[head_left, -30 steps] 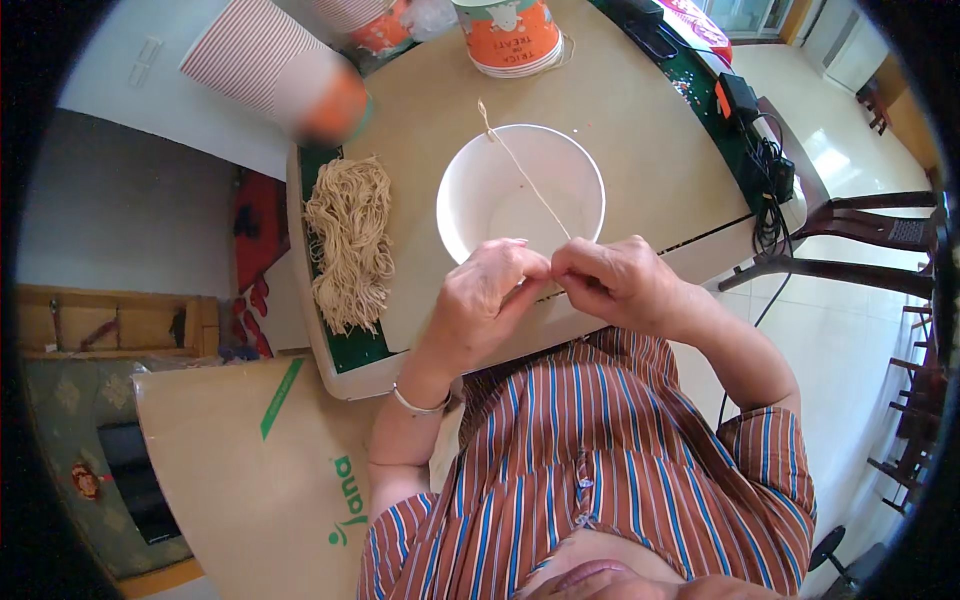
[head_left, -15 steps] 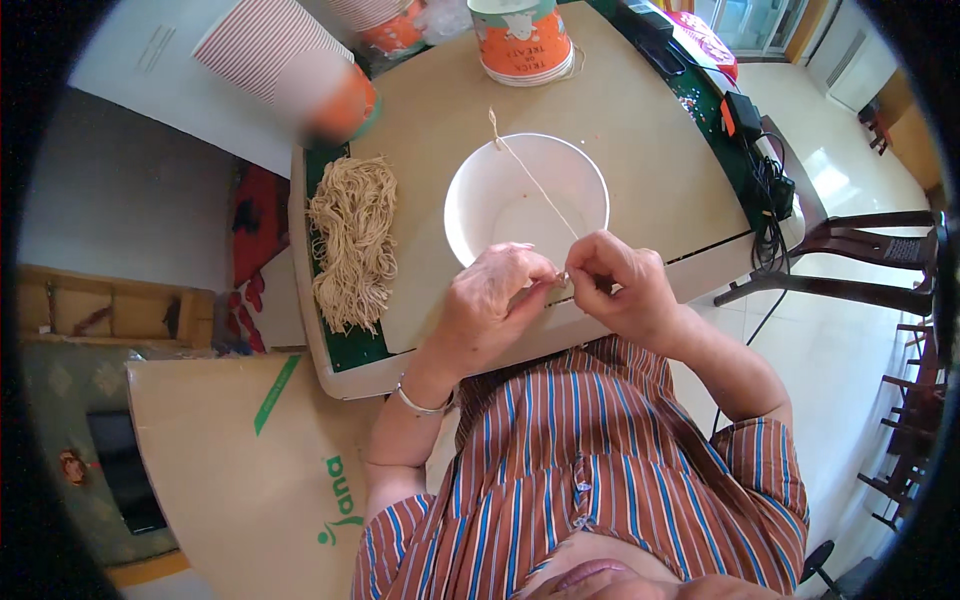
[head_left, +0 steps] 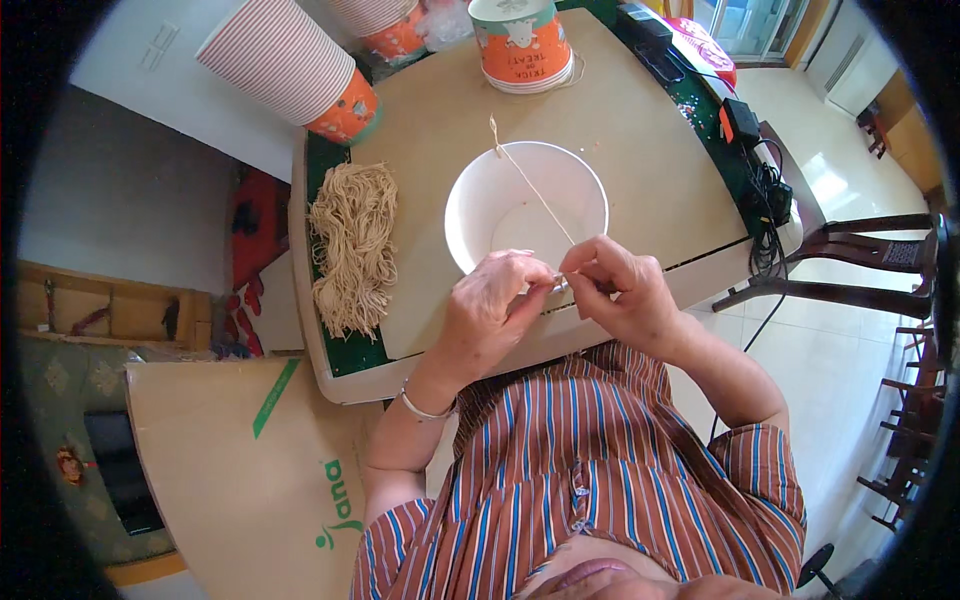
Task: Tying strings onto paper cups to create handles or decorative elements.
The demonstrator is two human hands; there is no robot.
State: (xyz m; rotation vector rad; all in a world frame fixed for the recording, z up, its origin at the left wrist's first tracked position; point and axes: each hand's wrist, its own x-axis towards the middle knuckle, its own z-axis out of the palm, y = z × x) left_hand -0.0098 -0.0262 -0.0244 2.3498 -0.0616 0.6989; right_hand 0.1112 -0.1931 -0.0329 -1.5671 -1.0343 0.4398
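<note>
A white paper bucket (head_left: 478,190) stands open-topped at the table's near side. A beige cord (head_left: 537,192) is fixed at its far rim, where a short tuft sticks up, and stretches across the opening to my hands. My left hand (head_left: 497,300) pinches at the near rim, thumb against forefinger. Close against it, my right hand (head_left: 622,295) is pinched on the cord's near end. The fingertips of both hands almost meet, and they hide most of the cord's end and the rim there.
A bundle of beige cords (head_left: 355,250) lies left of the bucket. Nested striped buckets (head_left: 285,65) lean at the far left, and an orange printed bucket (head_left: 525,55) stands at the back. Black adapters and cables (head_left: 770,190) crowd the right edge, beside a dark chair (head_left: 870,250).
My fingers have shifted slightly at the near rim, the right forefinger straightening a little. The cord stays stretched across the bucket. The view has tilted a little.
</note>
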